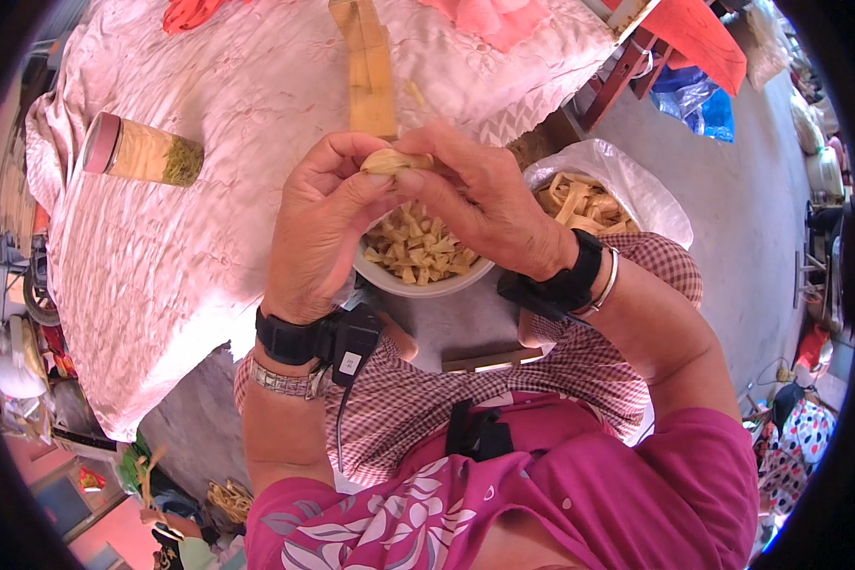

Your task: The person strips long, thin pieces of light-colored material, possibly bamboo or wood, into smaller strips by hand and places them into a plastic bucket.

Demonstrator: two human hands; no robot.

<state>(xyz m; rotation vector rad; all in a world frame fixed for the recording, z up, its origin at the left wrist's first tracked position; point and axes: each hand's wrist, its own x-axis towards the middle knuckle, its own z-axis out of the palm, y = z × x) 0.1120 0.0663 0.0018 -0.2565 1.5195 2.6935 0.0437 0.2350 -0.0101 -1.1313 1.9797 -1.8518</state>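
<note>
Between my two hands is a small folded piece of pale yellow dried leaf strip (388, 162). My left hand (320, 206) pinches its left end between thumb and fingers. My right hand (481, 196) grips the right end, thumb below and fingers above, covering part of it. Just beneath them, a white bowl (427, 291) holds many small folded pieces (420, 246) of similar material; my hands hide its far rim. To the right of my right hand, an open clear plastic bag (652, 185) contains longer loose strips (588, 203).
A pale patterned cloth (256, 92) covers the table. On it lie a flat wooden strip (370, 78), a lidded jar with green leaves (149, 149), and pink cloth (495, 18). A dark red wooden frame (616, 78) stands at the upper right. More strips (229, 500) lie at the lower left.
</note>
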